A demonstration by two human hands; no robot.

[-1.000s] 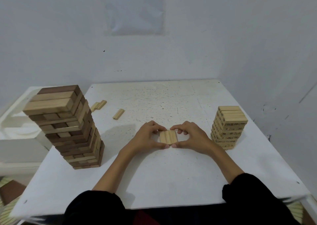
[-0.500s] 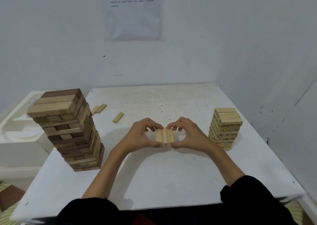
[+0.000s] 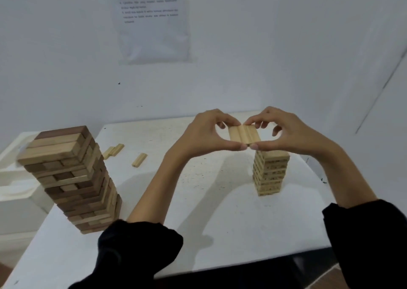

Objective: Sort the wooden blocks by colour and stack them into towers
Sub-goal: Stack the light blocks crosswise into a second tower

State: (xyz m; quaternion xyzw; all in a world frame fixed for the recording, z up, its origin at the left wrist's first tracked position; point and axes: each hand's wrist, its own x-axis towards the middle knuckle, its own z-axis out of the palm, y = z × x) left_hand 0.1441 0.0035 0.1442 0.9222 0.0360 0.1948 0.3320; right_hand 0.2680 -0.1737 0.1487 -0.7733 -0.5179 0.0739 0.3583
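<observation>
Three light wooden blocks (image 3: 243,135) lie side by side as one flat row, held in the air between both hands. My left hand (image 3: 204,134) pinches the row's left side with thumb and fingers, and my right hand (image 3: 286,133) pinches its right side. The row hovers just above and slightly left of the light-coloured tower (image 3: 269,174) at the table's right. A taller tower of mixed dark and light blocks (image 3: 70,178) stands at the left, leaning a little.
Loose light blocks lie on the white table (image 3: 209,211): a pair (image 3: 113,151) and a single one (image 3: 139,160) behind the mixed tower. A white box (image 3: 15,178) sits left of the table. Walls close in behind and on the right.
Both hands have lifted the row of three light blocks off the table and carried it up and to the right, over the light tower. The camera has tilted too.
</observation>
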